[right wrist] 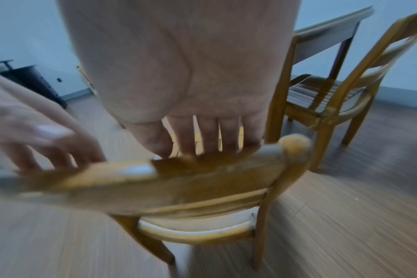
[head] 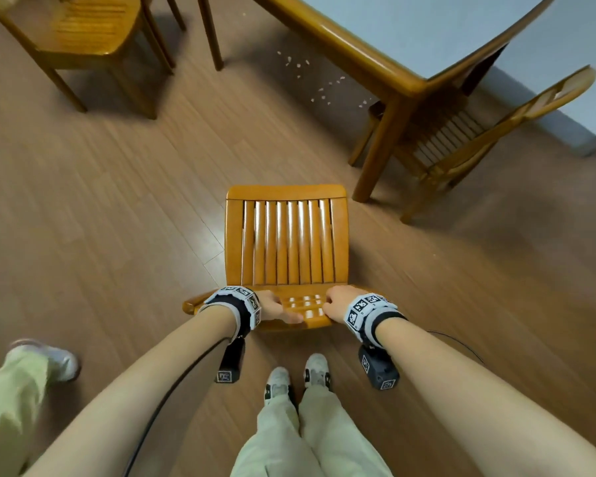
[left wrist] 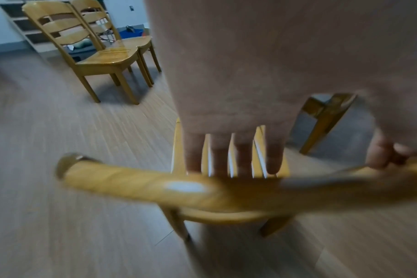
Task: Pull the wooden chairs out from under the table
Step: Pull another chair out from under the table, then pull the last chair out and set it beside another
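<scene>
Brown wood-plank floor [head: 117, 201] carries a slatted wooden chair [head: 286, 242] standing clear of the table [head: 410, 39], near the table's closest leg [head: 379, 146]. Both hands are curled over the chair's top rail [left wrist: 136, 186]: the left hand [head: 276, 306] and the right hand [head: 338, 301] each keep a grip clamped on it, fingers hooked over the front, thumbs behind. Black-and-white coded marker bands [head: 365, 309] wrap both wrists; no words can be read on them. Beyond the table's leg, a second chair [head: 461, 139] sits with its seat partly under the table's corner. Two more chairs [left wrist: 102, 50] stand side by side well apart from the table, on its far side. White specks [head: 324, 84] dot the floor beside the table. Pale trousers and white shoes [head: 296, 376] stand behind the held chair; another person's leg [head: 21, 383] shows farther from the table.
</scene>
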`<state>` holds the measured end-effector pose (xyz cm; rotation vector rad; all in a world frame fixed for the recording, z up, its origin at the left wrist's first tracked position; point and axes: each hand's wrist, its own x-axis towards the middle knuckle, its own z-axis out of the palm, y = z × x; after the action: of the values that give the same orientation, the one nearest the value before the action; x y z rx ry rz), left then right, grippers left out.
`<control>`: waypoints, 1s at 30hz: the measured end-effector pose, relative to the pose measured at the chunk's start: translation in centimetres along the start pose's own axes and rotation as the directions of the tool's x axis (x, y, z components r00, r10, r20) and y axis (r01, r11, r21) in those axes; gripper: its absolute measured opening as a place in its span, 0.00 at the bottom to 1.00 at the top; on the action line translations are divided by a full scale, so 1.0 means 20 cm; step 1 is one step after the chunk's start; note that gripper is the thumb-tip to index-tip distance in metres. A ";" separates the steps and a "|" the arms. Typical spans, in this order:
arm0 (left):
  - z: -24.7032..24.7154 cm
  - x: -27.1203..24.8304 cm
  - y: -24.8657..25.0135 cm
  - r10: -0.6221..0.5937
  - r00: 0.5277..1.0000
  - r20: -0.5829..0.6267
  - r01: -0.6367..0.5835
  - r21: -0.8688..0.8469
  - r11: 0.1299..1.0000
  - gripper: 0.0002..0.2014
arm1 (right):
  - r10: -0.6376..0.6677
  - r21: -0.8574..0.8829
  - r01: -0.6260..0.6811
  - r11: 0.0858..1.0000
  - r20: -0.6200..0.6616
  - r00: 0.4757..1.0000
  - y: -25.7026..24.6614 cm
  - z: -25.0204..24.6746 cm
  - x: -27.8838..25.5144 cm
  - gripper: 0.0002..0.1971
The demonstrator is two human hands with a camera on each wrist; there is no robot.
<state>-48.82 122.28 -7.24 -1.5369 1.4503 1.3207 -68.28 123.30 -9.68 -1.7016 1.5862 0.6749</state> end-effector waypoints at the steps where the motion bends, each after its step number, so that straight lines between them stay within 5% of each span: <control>1: -0.02 0.00 0.04 0.013 0.999 -0.033 -0.014 -0.009 1.000 0.42 | 0.011 0.019 -0.011 1.000 -0.019 1.000 0.03 -0.02 -0.04 0.18; 6: -0.11 0.00 0.31 0.145 0.963 -0.229 -0.105 0.181 0.978 0.22 | 0.063 0.105 -0.053 0.993 -0.093 0.994 0.23 -0.17 -0.16 0.16; 11: -0.17 0.02 0.65 0.201 0.953 -0.229 -0.127 0.299 0.946 0.12 | 0.119 0.159 -0.100 0.982 -0.113 0.986 0.52 -0.32 -0.19 0.15; 20: -0.33 0.20 1.51 0.234 0.891 -0.388 -0.152 0.231 0.961 0.15 | 0.149 0.192 -0.105 0.976 -0.233 0.961 1.29 -0.73 -0.17 0.14; 30: -0.67 0.29 2.42 0.388 0.813 -0.434 -0.300 0.257 0.918 0.16 | 0.223 0.215 -0.155 0.964 -0.344 0.912 1.96 -1.35 -0.01 0.11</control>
<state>-92.96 98.90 0.04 -1.5976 2.1874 0.9934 -109.44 102.26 1.48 -1.6131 2.0274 0.2965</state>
